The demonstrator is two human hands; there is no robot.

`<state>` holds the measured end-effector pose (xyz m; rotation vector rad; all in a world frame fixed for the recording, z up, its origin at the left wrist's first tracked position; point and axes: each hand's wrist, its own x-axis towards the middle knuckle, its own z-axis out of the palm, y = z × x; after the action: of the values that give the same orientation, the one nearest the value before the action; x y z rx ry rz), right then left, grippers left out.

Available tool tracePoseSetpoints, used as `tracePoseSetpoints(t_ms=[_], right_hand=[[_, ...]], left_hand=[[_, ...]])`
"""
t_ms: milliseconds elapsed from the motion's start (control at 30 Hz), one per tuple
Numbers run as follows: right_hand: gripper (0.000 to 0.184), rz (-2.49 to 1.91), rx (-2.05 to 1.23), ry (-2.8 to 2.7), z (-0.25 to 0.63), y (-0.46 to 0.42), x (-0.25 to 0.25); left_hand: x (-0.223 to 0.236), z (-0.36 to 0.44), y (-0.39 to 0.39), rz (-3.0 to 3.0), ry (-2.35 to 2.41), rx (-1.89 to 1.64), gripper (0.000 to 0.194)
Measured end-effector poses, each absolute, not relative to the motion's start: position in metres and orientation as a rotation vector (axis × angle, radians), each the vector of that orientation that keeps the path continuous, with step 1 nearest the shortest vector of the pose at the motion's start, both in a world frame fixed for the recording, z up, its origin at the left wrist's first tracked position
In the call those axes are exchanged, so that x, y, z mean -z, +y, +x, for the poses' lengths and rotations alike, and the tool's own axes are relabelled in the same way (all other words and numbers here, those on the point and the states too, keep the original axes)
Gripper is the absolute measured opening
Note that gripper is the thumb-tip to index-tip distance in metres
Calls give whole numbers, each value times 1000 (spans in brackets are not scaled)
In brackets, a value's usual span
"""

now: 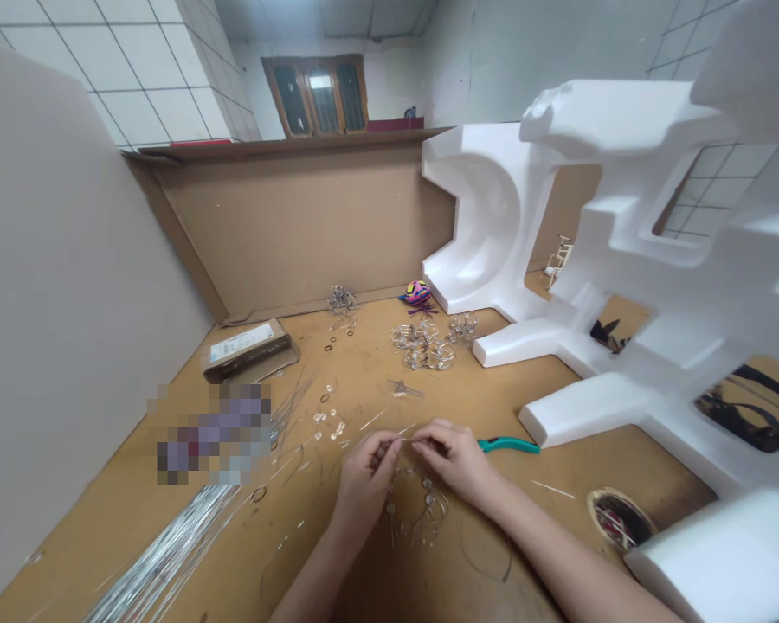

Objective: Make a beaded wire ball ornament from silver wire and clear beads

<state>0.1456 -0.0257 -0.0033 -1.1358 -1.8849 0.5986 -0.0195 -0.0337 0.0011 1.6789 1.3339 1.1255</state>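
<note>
My left hand (365,467) and my right hand (455,460) meet near the middle of the table, fingertips pinched a short gap apart. A thin piece of wire (407,439) runs between the fingertips, held at both sides. Just below my hands is a loop of bent wire with clear round beads (428,499); whether it is joined to the held wire I cannot tell. Beside my right hand lies a tool with a teal handle (511,445), its head hidden behind the hand. Several loose clear beads (328,424) are to the left of my left hand.
A bundle of straight metal wires (169,541) lies at front left, near a small cardboard box (250,348). Bent wire-and-bead pieces (421,344) sit farther back with a colourful ball-like object (417,293). White foam packaging (597,398) stands right, by a round table hole (618,519).
</note>
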Motion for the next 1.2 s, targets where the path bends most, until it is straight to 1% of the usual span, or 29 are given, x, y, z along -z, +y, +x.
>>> tracePoseSetpoints(t_ms=[400,667,733,867,933,1033,1100,1200], right_hand=[[13,-1142,-623,-1881,145,-25,5],[11,-1158,-652,-1855,145,-26,1],[12,-1167,-710,-1834,143,-26,2],[17,-1167,-955,-1778,143,-27,-3],[19,-1190,-1005,-1745,149,-28,-10],[23,-1321,-875,-1745,168,-35,-21],[23,-1424,-659,-1861,185,-42,-25],[30,-1578,-369,-2094,210,-54,-25]], left_hand=[[-1,-19,-34,1674,1337,-1141,22],[0,-19,-30,1487,1264,-1144,23],[-2,-19,-29,1483,1261,-1126,24],[-6,-20,-28,1425,1227,-1074,25],[-7,-21,-27,1354,1215,-1037,26],[-9,-23,-26,1270,1212,-1002,30],[-10,-23,-26,1254,1215,-1008,32],[-12,-24,-26,1233,1210,-996,35]])
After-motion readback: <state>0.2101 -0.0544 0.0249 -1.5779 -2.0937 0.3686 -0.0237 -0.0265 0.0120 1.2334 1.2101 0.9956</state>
